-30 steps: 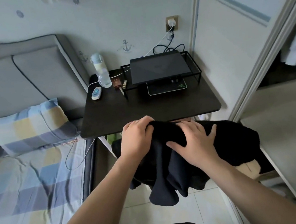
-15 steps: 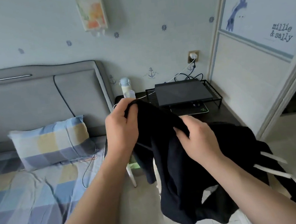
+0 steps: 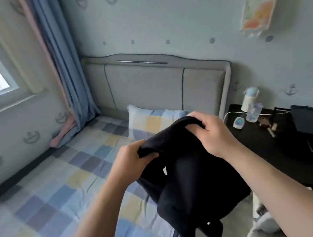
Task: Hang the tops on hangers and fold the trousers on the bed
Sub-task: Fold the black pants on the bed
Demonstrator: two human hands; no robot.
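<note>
A black garment (image 3: 191,181) hangs in the air above the right edge of the bed (image 3: 43,202), bunched so I cannot tell whether it is a top or trousers. My left hand (image 3: 131,159) grips its upper edge on the left. My right hand (image 3: 211,135) grips the same edge higher up on the right. The cloth droops below both hands down toward the floor beside the bed. No hanger is in view.
A checked pillow (image 3: 152,123) leans on the grey headboard (image 3: 157,82). To the right stands a dark bedside desk (image 3: 275,152) with bottles (image 3: 251,104), a small white device and a black monitor stand. A window and blue curtain (image 3: 67,70) are at left.
The view has swung left from the desk to the bed. Both hands carried the black garment away from the chair and now hold it over the bed's edge.
</note>
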